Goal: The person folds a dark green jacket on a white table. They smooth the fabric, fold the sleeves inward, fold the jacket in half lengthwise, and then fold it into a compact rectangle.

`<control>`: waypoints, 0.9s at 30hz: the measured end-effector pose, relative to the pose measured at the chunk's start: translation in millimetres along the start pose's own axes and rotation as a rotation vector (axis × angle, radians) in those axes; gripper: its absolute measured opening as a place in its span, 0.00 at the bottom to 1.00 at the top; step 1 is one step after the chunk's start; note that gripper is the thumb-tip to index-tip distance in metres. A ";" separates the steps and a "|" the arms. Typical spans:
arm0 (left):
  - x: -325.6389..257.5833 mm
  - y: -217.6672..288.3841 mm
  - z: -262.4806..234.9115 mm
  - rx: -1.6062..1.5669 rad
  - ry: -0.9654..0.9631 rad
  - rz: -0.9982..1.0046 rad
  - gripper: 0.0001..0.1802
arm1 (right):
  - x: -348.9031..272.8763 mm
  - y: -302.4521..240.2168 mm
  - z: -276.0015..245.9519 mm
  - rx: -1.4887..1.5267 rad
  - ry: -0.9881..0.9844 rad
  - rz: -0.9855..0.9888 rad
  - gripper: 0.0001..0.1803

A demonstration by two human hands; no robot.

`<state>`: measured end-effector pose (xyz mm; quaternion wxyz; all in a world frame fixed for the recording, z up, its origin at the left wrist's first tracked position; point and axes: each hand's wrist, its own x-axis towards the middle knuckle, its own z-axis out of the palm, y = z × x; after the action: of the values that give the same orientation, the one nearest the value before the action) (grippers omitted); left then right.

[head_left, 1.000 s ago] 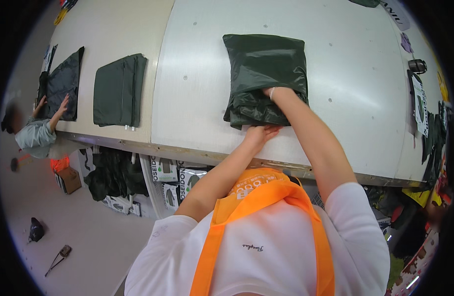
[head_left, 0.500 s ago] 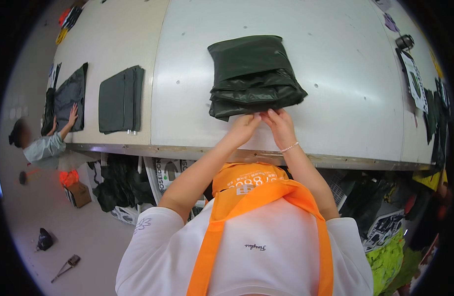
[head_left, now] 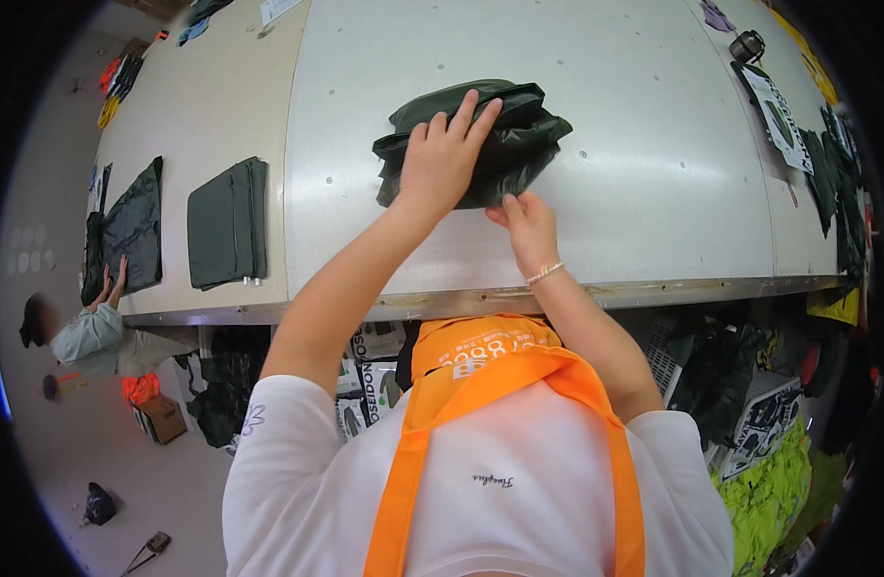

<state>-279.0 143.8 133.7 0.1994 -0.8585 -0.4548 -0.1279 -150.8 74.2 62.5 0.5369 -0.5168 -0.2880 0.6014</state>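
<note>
A bundle of shiny dark green folded fabric [head_left: 519,144] lies on the pale table in front of me, its layers bunched and raised in ridges. My left hand [head_left: 440,159] rests on top of it with the fingers stretched out and slightly apart. At the near edge, my right hand [head_left: 528,226], with a beaded bracelet at the wrist, pinches the lower corner between thumb and fingers. What kind of article the fabric is cannot be made out.
A flat stack of dark green folded fabric [head_left: 227,223] lies to the left. Beyond it a co-worker [head_left: 94,332] has both hands on a dark sheet [head_left: 134,226]. On the right are a metal cup [head_left: 747,46] and a printed sheet [head_left: 780,117]. Filled crates stand under the table edge [head_left: 615,296].
My left hand has gone from the bundle's near edge to its top. The bundle's flat upper panel has bunched up, and the right hand still pinches the near edge.
</note>
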 end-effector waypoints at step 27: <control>16.8 55.9 48.1 -0.476 -0.460 0.451 0.17 | 3.4 -38.7 -117.7 -1.792 -0.114 -0.570 0.16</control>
<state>-221.3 149.8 85.1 -0.0890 -0.9652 -0.2455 0.0129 -27.3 62.8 61.0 0.0513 -0.6171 -0.7848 0.0261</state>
